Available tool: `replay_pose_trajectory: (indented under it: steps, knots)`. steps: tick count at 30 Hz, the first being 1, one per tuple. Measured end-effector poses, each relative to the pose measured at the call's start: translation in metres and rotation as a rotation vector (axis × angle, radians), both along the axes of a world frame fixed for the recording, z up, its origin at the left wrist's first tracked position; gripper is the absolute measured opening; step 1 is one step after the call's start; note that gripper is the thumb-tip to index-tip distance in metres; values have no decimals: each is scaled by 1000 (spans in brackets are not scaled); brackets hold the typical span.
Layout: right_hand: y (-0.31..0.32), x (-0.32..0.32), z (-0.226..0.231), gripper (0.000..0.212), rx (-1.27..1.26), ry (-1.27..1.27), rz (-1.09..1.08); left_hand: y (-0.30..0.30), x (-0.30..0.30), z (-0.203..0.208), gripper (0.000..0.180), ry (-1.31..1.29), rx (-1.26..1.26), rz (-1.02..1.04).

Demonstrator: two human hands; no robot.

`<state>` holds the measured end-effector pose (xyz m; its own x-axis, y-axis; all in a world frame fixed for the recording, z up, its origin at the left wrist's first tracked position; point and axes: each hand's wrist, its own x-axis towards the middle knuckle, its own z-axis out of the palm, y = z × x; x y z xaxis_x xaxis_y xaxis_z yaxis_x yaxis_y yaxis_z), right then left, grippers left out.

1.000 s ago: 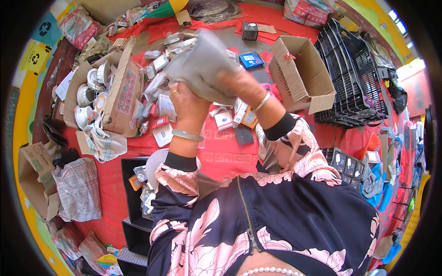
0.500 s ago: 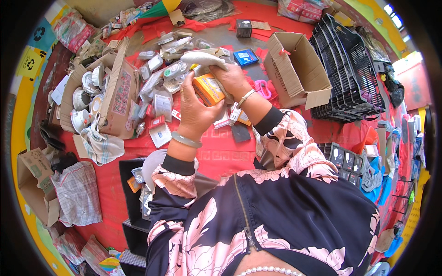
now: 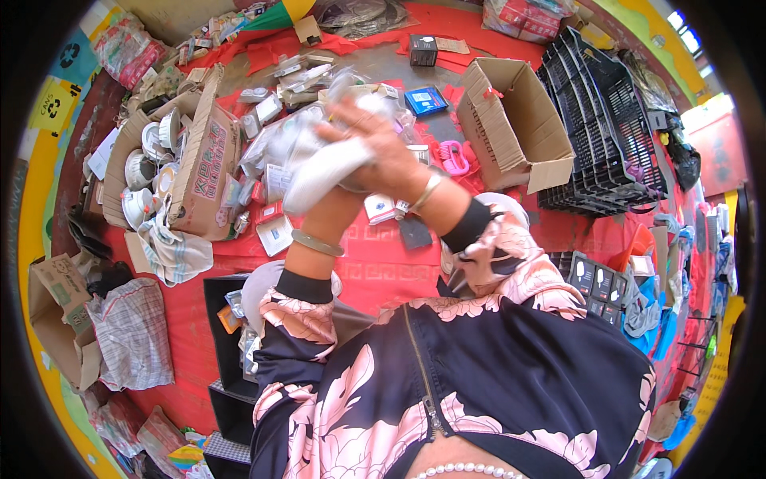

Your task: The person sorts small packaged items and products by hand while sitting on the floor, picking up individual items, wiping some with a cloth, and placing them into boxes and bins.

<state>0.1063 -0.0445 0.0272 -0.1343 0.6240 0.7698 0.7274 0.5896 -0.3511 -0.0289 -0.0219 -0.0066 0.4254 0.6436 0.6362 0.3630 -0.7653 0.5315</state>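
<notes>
My right hand (image 3: 399, 164) is blurred by motion and grips a white cloth (image 3: 327, 172), which swings down across my other hand. Below the cloth, only the wrist and lower part of my left hand (image 3: 338, 206) show; its fingers are covered. The orange box seen between my hands earlier is out of sight, so I cannot see whether it is still held. Under and behind both hands spreads a pile of small packaged goods (image 3: 299, 80). A small white and red box (image 3: 379, 209) and a dark flat square piece (image 3: 415, 233) lie near my right wrist.
On the left, an open carton (image 3: 211, 168) holds several white round fixtures, a striped cloth (image 3: 177, 254) over its corner. At the right stand an empty carton (image 3: 499, 128) and a black plastic crate (image 3: 598, 128). A blue box (image 3: 425, 100) and pink coil (image 3: 455, 158) lie between.
The white cloth has swung down and left with my right hand, over my left hand. The orange box has gone from view. My hands have crossed closer together.
</notes>
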Motion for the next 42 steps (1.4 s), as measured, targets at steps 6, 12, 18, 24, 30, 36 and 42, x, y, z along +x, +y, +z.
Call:
replay_pose_trajectory:
  steps: [6, 12, 18, 24, 30, 36, 42]
  knots:
    - [29, 26, -38, 38, -381, 660, -34, -6, -3, 1, 74, -492, -452, -224]
    - [19, 73, -20, 27, -541, 1115, -35, 7, -29, 28, 65, -1063, -1014, -542]
    - [2, 50, 2, 33, -827, 772, 3, 18, -45, 14, 46, -1365, -1230, -710]
    - [-3, 16, 1, 54, -545, 611, 250, 20, -34, 7, 61, -1343, -1431, -458]
    - [-1, 13, -12, 40, -715, 269, 146, 14, -33, -4, 61, -1095, -1719, -353]
    - [3, 18, -23, 38, -776, 821, 295, 13, -28, 3, 49, -1267, -1604, -475]
    - [9, 28, -31, 29, -1294, 1460, 558, 18, -32, -6, 36, -1215, -1462, -582]
